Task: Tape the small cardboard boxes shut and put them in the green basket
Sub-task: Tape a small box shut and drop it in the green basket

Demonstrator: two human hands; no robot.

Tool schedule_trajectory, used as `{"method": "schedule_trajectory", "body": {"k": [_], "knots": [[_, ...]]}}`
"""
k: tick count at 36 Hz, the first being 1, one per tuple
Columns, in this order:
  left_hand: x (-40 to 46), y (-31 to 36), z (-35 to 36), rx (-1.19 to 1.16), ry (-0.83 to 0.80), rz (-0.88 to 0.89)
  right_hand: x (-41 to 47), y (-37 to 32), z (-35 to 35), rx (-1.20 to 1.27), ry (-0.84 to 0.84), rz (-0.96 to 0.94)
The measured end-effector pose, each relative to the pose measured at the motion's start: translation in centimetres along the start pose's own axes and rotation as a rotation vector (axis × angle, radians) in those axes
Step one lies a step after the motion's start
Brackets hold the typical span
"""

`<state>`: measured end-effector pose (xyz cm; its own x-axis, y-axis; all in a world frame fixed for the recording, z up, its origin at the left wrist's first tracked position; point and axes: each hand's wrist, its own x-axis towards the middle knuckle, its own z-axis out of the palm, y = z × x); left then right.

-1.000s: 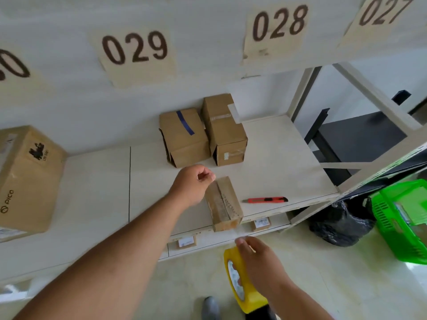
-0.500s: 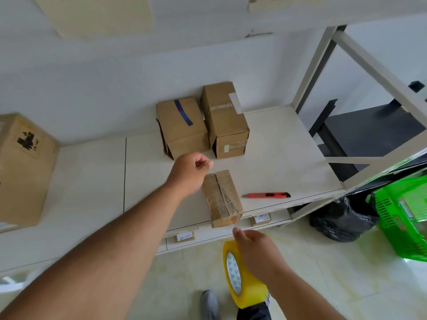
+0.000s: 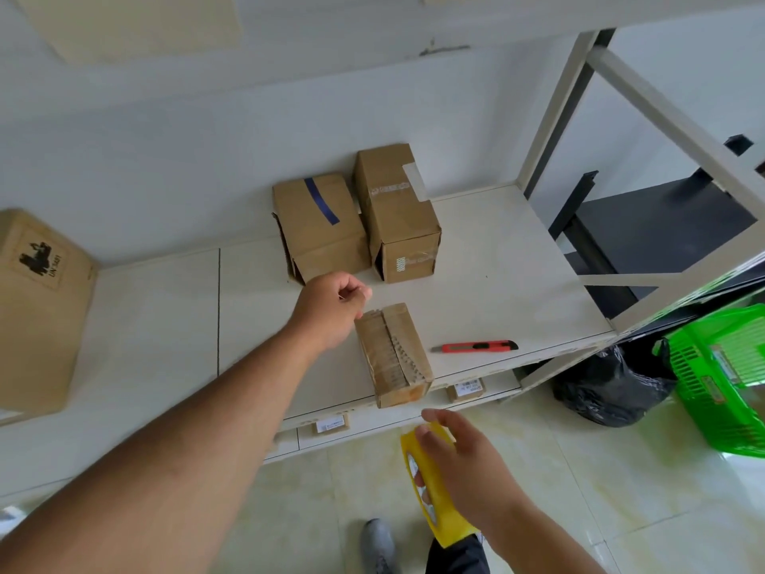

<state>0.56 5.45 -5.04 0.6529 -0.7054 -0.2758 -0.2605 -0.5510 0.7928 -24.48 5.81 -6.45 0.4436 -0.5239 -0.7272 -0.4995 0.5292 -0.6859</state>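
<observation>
A small cardboard box (image 3: pixel 393 354) lies at the front edge of the white shelf (image 3: pixel 496 258), with a glossy strip along its top seam. My left hand (image 3: pixel 331 312) hovers at the box's far left corner, fingers curled and thumb pinched against the forefinger, apparently on the thin tape end. My right hand (image 3: pixel 467 470) grips a yellow tape roll (image 3: pixel 430 490) below the shelf edge, in front of the box. Two more small boxes, one with a blue stripe (image 3: pixel 318 229) and one taller (image 3: pixel 397 213), stand against the wall. The green basket (image 3: pixel 720 391) sits on the floor at right.
A red utility knife (image 3: pixel 476 346) lies on the shelf right of the box. A large carton (image 3: pixel 37 308) stands at the far left. A black bag (image 3: pixel 608 387) sits on the floor beside the basket. The white rack frame (image 3: pixel 670 118) crosses at right. My shoe (image 3: pixel 378 544) shows below.
The view has tilted downward and the number labels have left the frame. My left hand stays at the box's far corner; my right hand still grips the roll below the shelf edge.
</observation>
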Motion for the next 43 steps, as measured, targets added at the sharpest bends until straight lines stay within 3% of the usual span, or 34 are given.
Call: {"method": "schedule_trajectory", "body": {"k": [18, 43], "knots": [[2.4, 0.7, 0.1, 0.025, -0.016, -0.049, 2.0, -0.6, 1.5, -0.279, 0.151, -0.059], [4.0, -2.0, 1.9, 0.102, -0.048, -0.065, 3.4, 0.5, 1.1, -0.364, 0.165, -0.085]]}}
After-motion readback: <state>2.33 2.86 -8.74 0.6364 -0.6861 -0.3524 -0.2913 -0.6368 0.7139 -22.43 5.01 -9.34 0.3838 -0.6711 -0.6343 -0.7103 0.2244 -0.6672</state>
